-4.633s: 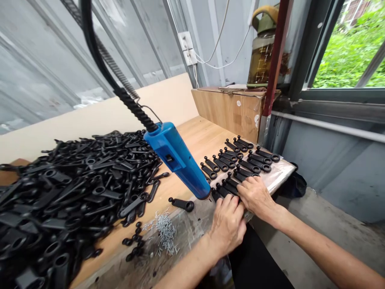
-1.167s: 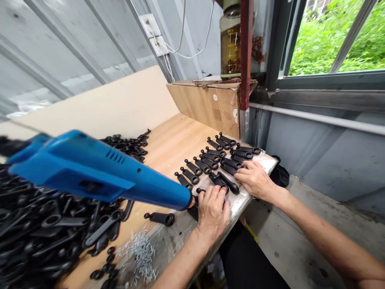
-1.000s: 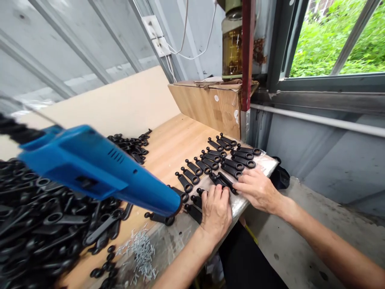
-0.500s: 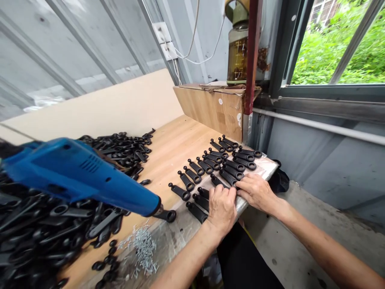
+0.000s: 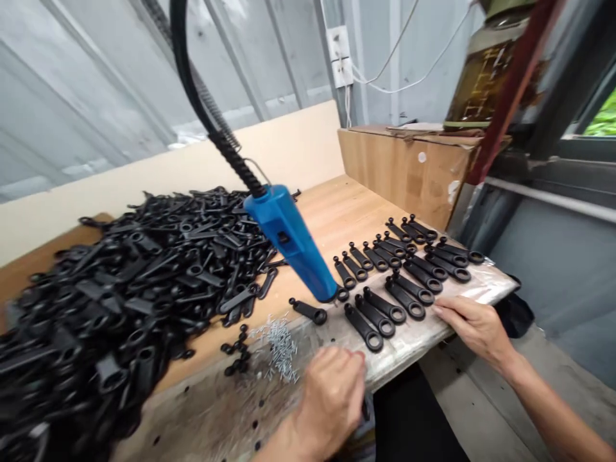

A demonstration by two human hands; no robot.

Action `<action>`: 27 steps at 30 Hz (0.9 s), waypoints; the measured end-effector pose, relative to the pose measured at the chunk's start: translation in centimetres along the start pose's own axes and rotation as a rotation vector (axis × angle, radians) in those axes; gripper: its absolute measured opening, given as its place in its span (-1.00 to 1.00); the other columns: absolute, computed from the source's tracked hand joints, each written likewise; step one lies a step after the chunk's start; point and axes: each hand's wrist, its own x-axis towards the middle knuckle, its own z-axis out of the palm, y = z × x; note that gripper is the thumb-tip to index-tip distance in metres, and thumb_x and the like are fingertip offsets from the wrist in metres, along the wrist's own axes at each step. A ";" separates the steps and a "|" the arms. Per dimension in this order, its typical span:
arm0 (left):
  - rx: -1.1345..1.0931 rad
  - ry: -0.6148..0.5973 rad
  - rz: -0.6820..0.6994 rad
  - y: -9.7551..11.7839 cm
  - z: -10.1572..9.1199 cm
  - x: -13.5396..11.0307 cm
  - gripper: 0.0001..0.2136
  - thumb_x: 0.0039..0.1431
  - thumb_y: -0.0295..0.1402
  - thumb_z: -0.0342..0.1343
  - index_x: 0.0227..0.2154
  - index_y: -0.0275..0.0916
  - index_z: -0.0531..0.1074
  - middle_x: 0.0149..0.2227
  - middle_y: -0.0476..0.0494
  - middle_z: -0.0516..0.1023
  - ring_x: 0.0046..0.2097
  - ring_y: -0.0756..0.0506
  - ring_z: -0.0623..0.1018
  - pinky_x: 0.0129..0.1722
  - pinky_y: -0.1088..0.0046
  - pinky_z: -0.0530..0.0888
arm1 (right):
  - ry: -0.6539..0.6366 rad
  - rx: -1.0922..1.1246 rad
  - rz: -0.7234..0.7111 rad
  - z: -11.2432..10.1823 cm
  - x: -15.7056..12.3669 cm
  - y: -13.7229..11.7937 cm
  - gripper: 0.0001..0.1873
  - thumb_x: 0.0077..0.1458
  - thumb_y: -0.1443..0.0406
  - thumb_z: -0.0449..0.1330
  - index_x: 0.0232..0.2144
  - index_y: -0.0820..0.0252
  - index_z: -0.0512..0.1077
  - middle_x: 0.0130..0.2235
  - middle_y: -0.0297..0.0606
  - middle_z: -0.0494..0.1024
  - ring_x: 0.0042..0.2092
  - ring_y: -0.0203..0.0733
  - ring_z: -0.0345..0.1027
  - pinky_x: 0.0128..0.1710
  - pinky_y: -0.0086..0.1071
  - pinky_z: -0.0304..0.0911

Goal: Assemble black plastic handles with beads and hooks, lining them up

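Black levers in slanted rows, right side of tabletop. Left hand at near edge, fingers curled in; cannot tell whether grip holds anything. Right hand: fingertips just beside ring ends of near row; grip state unclear. Blue driver tilted on cable, left of rows. Below it, screw heap. Large lever pile at left.

Light: bright, soft; window far R of tool. Glare: film, R of tool. Motion blur: L hand, below tool.
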 end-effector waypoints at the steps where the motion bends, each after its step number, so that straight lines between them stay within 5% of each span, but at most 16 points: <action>1: 0.024 0.008 -0.064 -1.4 -0.7 -0.9 -0.86 0.12 -0.49 -0.08 -0.46 -0.25 0.36 -0.53 -0.06 0.42 -0.45 -0.04 0.38 -0.42 0.40 0.27 | 0.037 0.032 0.069 0.3 0.2 0.2 -0.79 0.02 0.18 0.14 -0.41 0.17 0.49 -0.39 -0.30 0.55 -0.36 -0.23 0.42 -0.30 -0.43 0.30; 4: 0.162 -0.035 -0.307 -5.3 -2.0 -2.0 -0.82 0.17 -0.37 -0.11 -0.36 -0.25 0.40 -0.40 -0.13 0.50 -0.34 -0.09 0.46 -0.33 0.39 0.32 | 0.126 0.070 0.264 1.0 1.1 0.3 -0.74 -0.05 0.11 0.16 -0.46 0.16 0.50 -0.43 -0.31 0.56 -0.39 -0.19 0.43 -0.32 -0.42 0.32; 8: 0.301 -0.211 -0.528 -7.9 -1.9 -0.1 -0.59 0.10 -0.03 -0.10 -0.16 -0.22 0.35 -0.26 -0.19 0.51 -0.19 -0.22 0.47 -0.25 0.29 0.32 | 0.136 0.046 0.359 1.5 1.5 0.1 -0.69 -0.10 0.06 0.17 -0.45 0.17 0.50 -0.41 -0.29 0.56 -0.38 -0.16 0.43 -0.35 -0.40 0.32; 12: 0.354 -0.307 -0.507 -8.0 -0.5 2.5 -0.56 0.03 0.03 -0.07 -0.20 -0.21 0.36 -0.30 -0.18 0.49 -0.19 -0.25 0.44 -0.25 0.25 0.29 | 0.162 0.048 0.306 1.7 1.2 0.3 -0.68 -0.10 0.06 0.16 -0.43 0.18 0.51 -0.36 -0.26 0.57 -0.31 -0.14 0.44 -0.27 -0.39 0.32; 21: 0.364 -0.272 -0.392 -8.2 1.6 6.3 -0.72 0.12 -0.18 -0.07 -0.20 -0.21 0.35 -0.23 -0.18 0.47 -0.14 -0.21 0.40 -0.19 0.25 0.26 | 0.260 -0.012 0.224 2.4 1.1 -0.2 -0.74 -0.01 0.13 0.15 -0.43 0.18 0.50 -0.38 -0.27 0.57 -0.35 -0.18 0.44 -0.28 -0.38 0.31; 27: 0.253 -0.296 -0.498 -8.7 2.2 7.8 -0.76 0.12 -0.34 -0.13 -0.27 -0.28 0.40 -0.24 -0.27 0.48 -0.11 -0.22 0.43 -0.13 0.25 0.29 | 0.317 -0.025 0.154 2.5 1.1 -0.4 -0.79 0.02 0.18 0.14 -0.44 0.18 0.48 -0.42 -0.27 0.55 -0.40 -0.21 0.42 -0.35 -0.40 0.31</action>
